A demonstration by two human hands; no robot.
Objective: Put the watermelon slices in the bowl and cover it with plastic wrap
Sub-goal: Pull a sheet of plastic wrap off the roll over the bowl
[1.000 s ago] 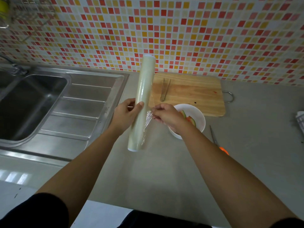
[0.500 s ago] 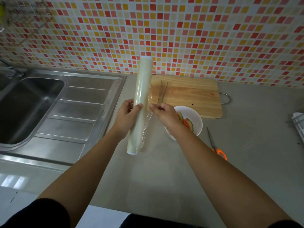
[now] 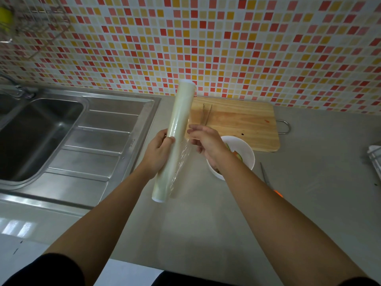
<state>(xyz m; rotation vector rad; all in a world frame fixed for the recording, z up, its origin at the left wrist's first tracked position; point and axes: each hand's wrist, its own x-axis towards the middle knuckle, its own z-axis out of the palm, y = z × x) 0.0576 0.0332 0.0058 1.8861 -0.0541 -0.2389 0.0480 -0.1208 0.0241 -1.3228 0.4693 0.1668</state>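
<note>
Your left hand is gripping the plastic wrap roll around its middle, holding it tilted above the counter. Your right hand is pinching the loose film edge just beside the roll. The white bowl with the watermelon slices is sitting uncovered under your right wrist, in front of the cutting board, with scissors lying near it

Grey counter, backed by mosaic tile. Set into left end: steel sink with ribbed drainer. At rear: wooden board, tongs on top. Just before board: white bowl. Right of bowl: scissors, partly hidden by arm.
</note>
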